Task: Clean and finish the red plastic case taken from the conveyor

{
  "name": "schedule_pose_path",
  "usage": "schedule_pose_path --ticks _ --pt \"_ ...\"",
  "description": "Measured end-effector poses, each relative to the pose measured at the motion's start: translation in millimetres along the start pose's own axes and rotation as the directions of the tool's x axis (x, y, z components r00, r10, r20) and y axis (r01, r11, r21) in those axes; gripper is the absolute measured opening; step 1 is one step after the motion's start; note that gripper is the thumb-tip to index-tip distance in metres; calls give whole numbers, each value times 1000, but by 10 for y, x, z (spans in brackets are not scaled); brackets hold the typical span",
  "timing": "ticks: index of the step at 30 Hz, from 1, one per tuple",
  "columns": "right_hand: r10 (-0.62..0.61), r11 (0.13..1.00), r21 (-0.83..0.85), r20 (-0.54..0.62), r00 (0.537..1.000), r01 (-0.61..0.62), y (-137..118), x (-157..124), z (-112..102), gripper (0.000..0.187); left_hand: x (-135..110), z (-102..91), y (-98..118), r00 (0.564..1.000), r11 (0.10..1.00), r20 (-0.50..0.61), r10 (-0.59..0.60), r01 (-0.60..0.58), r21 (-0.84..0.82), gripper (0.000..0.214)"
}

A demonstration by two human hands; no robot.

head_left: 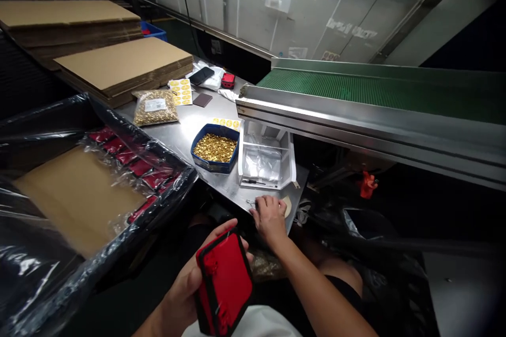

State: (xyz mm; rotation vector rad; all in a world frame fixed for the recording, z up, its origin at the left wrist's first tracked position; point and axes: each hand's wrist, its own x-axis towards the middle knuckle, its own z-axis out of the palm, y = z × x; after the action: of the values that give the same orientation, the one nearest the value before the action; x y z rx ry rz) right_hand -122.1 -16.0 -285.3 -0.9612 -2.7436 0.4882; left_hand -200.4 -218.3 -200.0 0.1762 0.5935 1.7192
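My left hand (188, 279) grips a red case with black edging (224, 281), held upright over my lap. My right hand (269, 218) rests at the near edge of the steel table (190, 124), fingers curled on a small metal tool (250, 202) lying there; whether it grips the tool is unclear. Just beyond it stands a white tray of clear plastic bags (265, 160). To the tray's left a blue tray (215, 148) holds several small gold parts.
A black-lined carton (85, 189) with red cases and a cardboard sheet fills the left. Flat cardboard stacks (122, 66), a bag of gold parts (155, 107), yellow sticker sheets (181, 91) and a phone (201, 75) lie farther back. A green conveyor (379, 92) runs on the right.
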Motion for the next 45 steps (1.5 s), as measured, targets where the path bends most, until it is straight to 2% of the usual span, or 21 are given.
schedule_pose_path --ticks 2,4,6,7,8,10,11,13,14,16,18,19,20,22,27,34,36,39,41,42,45 --pt "47 989 139 -12 999 -44 -80 -99 -126 24 0 42 17 999 998 10 39 -39 -40 89" --pt "116 895 429 41 992 -123 -183 -272 -305 28 11 60 26 997 996 12 76 -75 -54 88" --pt "121 655 729 158 980 -198 -292 -485 -504 36 38 59 29 993 992 -13 119 -120 -27 85" --pt "72 539 816 203 977 -210 -346 -589 -597 45 58 59 29 989 989 -29 145 -144 14 85" --pt "3 464 864 221 975 -197 -397 -681 -679 60 80 64 28 983 983 -57 173 -169 69 85" --pt "-116 407 902 204 972 -141 -490 -804 -803 86 133 91 25 967 961 -119 224 -198 193 87" --pt "-141 397 910 187 972 -118 -529 -832 -844 93 163 114 22 957 947 -147 249 -208 244 89" --pt "-121 320 935 198 973 -150 -585 -829 -895 85 223 170 16 943 939 -195 270 -213 270 89" --pt "-89 218 953 232 969 -208 -602 -809 -908 72 251 199 13 936 944 -219 275 -219 248 85" --pt "-56 -99 919 378 924 -382 -620 -765 -911 51 297 256 4 916 954 -287 280 -233 189 72" --pt "-126 -396 745 536 835 -538 -626 -743 -885 57 322 307 -10 896 962 -359 260 -210 173 58" --pt "-181 -482 651 581 793 -587 -627 -745 -865 65 326 332 -21 891 966 -385 241 -181 186 52" --pt "-234 -527 578 606 760 -623 -626 -754 -843 72 325 356 -34 888 969 -404 218 -146 202 48" --pt "-299 -550 520 607 736 -653 -624 -783 -806 78 315 401 -62 882 970 -433 186 -94 224 45" --pt "-308 -553 525 594 743 -648 -615 -825 -800 79 293 471 -103 859 957 -467 210 -83 278 44" --pt "-324 -595 501 566 758 -628 -599 -804 -793 86 296 429 -86 862 959 -475 180 -47 279 54" --pt "-326 -588 503 570 754 -634 -598 -795 -777 88 303 370 -83 831 953 -511 220 -71 294 55" --pt "-323 -560 525 574 752 -641 -597 -778 -740 90 329 274 -76 750 941 -597 285 -100 323 51" --pt "-256 -492 601 592 765 -630 -591 -769 -713 90 357 243 -71 719 953 -643 264 -90 290 50" --pt "-193 -428 657 605 773 -621 -586 -764 -703 90 371 245 -71 718 963 -656 231 -73 259 51" --pt "-19 -194 778 606 795 -598 -572 -749 -683 86 398 305 -78 800 991 -595 83 -3 135 62"
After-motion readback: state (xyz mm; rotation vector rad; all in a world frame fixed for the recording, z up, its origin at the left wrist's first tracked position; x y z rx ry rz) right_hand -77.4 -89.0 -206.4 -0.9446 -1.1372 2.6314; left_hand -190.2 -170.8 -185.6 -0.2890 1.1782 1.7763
